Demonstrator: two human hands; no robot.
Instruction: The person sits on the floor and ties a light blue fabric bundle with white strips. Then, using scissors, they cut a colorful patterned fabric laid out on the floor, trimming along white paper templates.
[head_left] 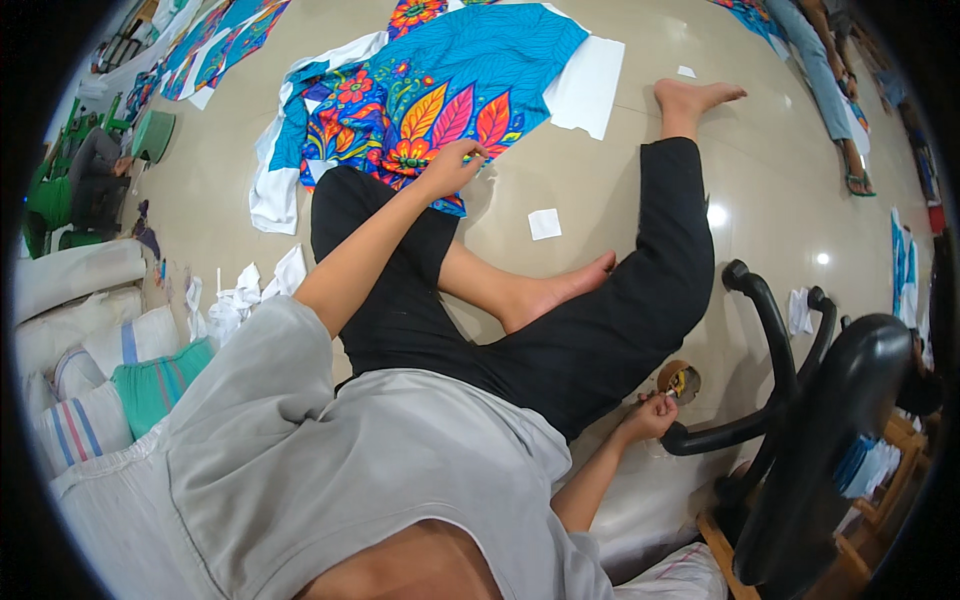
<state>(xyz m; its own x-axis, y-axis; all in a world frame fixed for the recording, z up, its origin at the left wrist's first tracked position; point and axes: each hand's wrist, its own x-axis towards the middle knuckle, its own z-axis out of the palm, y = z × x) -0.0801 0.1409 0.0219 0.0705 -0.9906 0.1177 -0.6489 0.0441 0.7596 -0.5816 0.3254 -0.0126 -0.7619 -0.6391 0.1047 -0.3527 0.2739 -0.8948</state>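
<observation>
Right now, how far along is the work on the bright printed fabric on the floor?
Done: cut white pieces lie beside the blue floral fabric spread on the floor. In hand: the left hand presses the fabric's near edge, while the right hand is at a small round object by the black chair. Left: more printed panels lie farther off; whether those are finished cannot be told.

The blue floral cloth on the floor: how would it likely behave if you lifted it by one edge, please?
The blue floral cloth would probably hang limp, since it lies flat with soft folds. It looks thin, so likely light. On the glossy floor it may slide easily near the left hand.
</observation>
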